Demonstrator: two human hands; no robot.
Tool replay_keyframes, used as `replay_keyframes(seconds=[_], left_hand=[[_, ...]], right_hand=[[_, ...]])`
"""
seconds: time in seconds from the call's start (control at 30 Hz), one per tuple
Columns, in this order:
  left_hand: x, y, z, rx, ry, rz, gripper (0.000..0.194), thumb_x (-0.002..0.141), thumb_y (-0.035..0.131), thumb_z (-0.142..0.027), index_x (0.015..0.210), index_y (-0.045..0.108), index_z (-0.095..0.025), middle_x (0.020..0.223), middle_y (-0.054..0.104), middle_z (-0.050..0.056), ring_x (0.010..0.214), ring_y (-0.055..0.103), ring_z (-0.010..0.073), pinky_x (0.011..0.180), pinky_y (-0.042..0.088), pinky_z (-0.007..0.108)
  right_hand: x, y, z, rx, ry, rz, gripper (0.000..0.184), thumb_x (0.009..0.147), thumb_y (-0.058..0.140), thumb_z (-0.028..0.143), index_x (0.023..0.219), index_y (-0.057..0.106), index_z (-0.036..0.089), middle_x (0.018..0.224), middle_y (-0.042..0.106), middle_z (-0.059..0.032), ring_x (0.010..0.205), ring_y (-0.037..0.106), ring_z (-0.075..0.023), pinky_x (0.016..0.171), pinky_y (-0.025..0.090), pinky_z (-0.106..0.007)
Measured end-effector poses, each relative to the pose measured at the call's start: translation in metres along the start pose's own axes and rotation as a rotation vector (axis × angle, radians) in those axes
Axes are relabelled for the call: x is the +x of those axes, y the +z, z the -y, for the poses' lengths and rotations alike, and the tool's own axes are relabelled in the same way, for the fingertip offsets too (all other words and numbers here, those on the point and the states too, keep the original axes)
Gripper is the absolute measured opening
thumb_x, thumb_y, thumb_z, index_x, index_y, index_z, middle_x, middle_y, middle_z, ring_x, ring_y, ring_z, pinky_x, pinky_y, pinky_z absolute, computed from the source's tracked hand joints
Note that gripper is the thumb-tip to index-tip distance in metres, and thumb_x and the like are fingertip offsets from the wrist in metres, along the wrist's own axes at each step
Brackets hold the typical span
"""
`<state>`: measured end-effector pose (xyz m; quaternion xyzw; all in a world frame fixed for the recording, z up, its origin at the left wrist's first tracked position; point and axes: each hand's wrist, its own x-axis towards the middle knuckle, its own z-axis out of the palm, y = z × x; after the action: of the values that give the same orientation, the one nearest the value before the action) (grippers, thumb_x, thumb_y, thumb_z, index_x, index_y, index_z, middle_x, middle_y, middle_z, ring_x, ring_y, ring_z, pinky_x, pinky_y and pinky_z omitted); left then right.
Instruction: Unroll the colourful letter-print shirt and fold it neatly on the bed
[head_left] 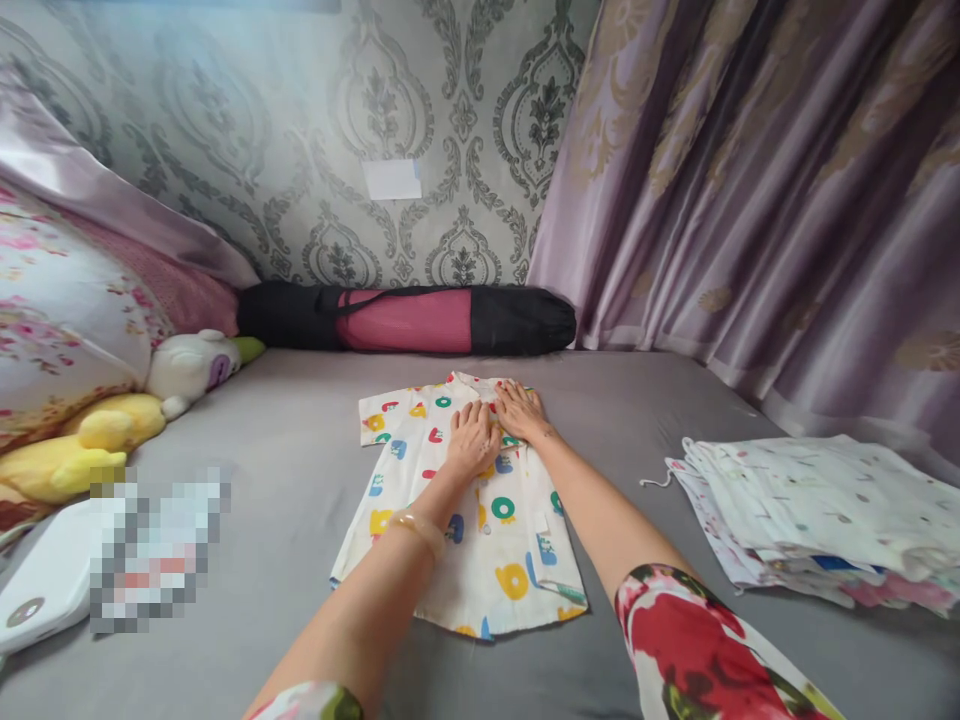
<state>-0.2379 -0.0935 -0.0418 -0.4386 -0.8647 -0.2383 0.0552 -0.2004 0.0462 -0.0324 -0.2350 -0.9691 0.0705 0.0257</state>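
A small short-sleeved shirt (427, 490), white with colourful letters and shapes, lies spread on the grey sheet with its collar pointing away from me. My left hand (474, 438), palm down, rests on the upper middle of the shirt. Beside it, my right hand (523, 410) lies flat near the collar and the right shoulder, fingers stretched out. The left sleeve of the shirt is spread outward. The right sleeve is mostly hidden by my right hand and forearm. Along the lower right, the side edge looks turned inward.
A stack of folded clothes (825, 500) lies at the right. A black and pink rolled bag (405, 320) runs along the wall. Plush toys (191, 368), a white device (60, 565) and a blurred-out item (161, 550) are at the left. Purple curtains (750, 200) hang at the right.
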Motion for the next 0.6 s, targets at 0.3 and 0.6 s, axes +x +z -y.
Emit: replay_keyframes(seconds=[0.3, 0.6], left_hand=[[0.0, 0.001, 0.004, -0.03, 0.0, -0.069, 0.048, 0.084, 0.044, -0.022, 0.13, 0.045, -0.007, 0.137, 0.051, 0.021, 0.131, 0.043, 0.0322, 0.111, 0.03, 0.045], [0.007, 0.007, 0.012, -0.082, 0.069, -0.162, 0.034, 0.079, 0.042, -0.011, 0.112, 0.052, -0.014, 0.11, 0.06, 0.017, 0.114, 0.055, 0.0298, 0.104, 0.04, 0.048]], right_hand=[[0.008, -0.016, 0.009, 0.036, 0.016, 0.08, 0.055, 0.104, 0.02, 0.04, 0.154, 0.027, 0.018, 0.16, 0.017, -0.0068, 0.147, 0.011, -0.0253, 0.117, 0.009, -0.053], [0.013, 0.002, 0.021, -0.003, 0.048, -0.061, 0.054, 0.104, 0.025, 0.036, 0.151, 0.031, 0.011, 0.157, 0.025, -0.0123, 0.145, 0.018, -0.0241, 0.118, 0.011, -0.049]])
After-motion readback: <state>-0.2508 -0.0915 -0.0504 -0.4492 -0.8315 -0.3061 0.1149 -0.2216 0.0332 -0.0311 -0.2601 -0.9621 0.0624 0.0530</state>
